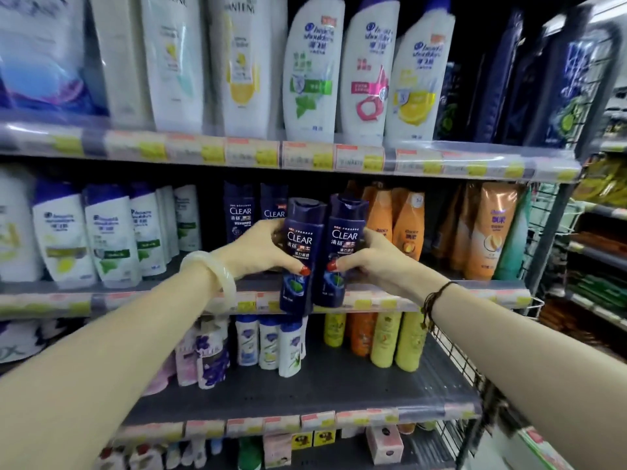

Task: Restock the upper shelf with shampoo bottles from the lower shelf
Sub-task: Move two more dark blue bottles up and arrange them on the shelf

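I am gripping two dark blue CLEAR bottles side by side, one in each hand: my left hand (263, 249) is wrapping around the left bottle (298, 256) with the thumb across its front, and my right hand (375, 257) is clasping the right bottle (341, 252) the same way. Both bottles are standing upright and touching each other, their bases hanging in front of the price strip (380, 301) of the middle shelf (258, 284), just out from its edge. Behind them on that shelf two more CLEAR bottles (239, 212) are standing at the back, with white bottles (108, 232) to the left and orange bottles (403, 222) to the right. A pale bangle (217, 279) is sitting on my left wrist and a dark cord bracelet (436, 296) on my right. Above, the upper shelf (305, 157) is holding large white bottles (312, 72); below, small white and yellow bottles (397, 340) are lining the lower shelf (305, 385).
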